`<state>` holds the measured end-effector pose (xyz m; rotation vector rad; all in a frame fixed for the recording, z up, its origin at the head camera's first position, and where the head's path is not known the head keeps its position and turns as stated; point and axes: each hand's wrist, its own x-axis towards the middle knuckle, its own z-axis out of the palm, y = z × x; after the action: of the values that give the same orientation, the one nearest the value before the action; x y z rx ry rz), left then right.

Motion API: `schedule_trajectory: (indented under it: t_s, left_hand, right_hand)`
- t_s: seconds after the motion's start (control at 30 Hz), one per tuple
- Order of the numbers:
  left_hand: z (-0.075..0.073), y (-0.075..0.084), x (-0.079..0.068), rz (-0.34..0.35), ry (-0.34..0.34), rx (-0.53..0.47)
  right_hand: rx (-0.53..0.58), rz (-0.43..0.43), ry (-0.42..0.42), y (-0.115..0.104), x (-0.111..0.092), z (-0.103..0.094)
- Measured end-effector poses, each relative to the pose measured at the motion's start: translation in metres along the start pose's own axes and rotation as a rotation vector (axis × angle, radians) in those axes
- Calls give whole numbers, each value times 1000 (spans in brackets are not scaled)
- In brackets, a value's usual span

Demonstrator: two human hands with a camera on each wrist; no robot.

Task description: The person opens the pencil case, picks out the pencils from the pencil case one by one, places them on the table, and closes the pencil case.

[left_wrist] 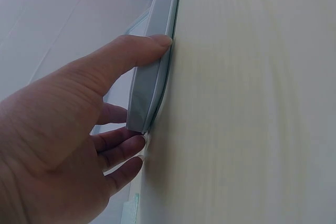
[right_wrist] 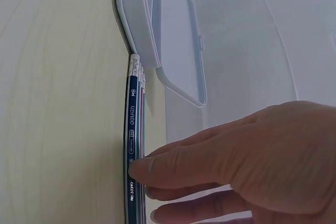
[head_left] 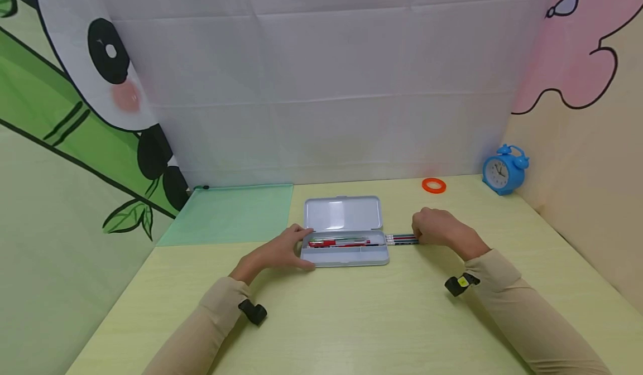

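An open, pale metal pencil case (head_left: 346,259) lies on the table with its lid (head_left: 343,213) tipped back. Inside it are red and clear pens (head_left: 339,243). My left hand (head_left: 281,249) holds the case's left end, thumb on the front wall and fingers around the far side. Against the right end of the case lies a small bundle of pencils (right_wrist: 133,114), their white eraser ends touching or almost touching it. My right hand (head_left: 439,230) pinches these pencils between thumb and fingers. Their far ends are hidden by that hand.
A red-orange ring, like a roll of tape (head_left: 433,185), lies at the back right. Beyond it stands a blue alarm clock (head_left: 504,169) near the right wall. A light green mat (head_left: 236,216) covers the table's back left. A white sheet (head_left: 326,85) hangs behind.
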<state>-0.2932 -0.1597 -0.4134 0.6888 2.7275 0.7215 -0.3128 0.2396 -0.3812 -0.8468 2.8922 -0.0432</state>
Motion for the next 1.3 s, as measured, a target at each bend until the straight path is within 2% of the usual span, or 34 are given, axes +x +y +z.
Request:
schedule_trajectory:
  t_s: [0.47,0.7,0.97,1.13,1.3]
  left_hand:
    - [-1,0,0,-4,-1,-3]
    - [-2,-1,0,-4,-7,-7]
    - [-1,-1,-2,-9,-5,-17]
    - [0,0,-1,-16,-1,-16]
    - [-2,2,-1,-8,-5,-9]
  right_hand:
    - [26,-22,46,-8,1,-5]
    - [29,-128,177,-19,5,-5]
    - [72,-211,261,-37,13,-1]
    - [60,-252,270,-57,23,-1]
    - [88,-266,220,-71,34,-2]
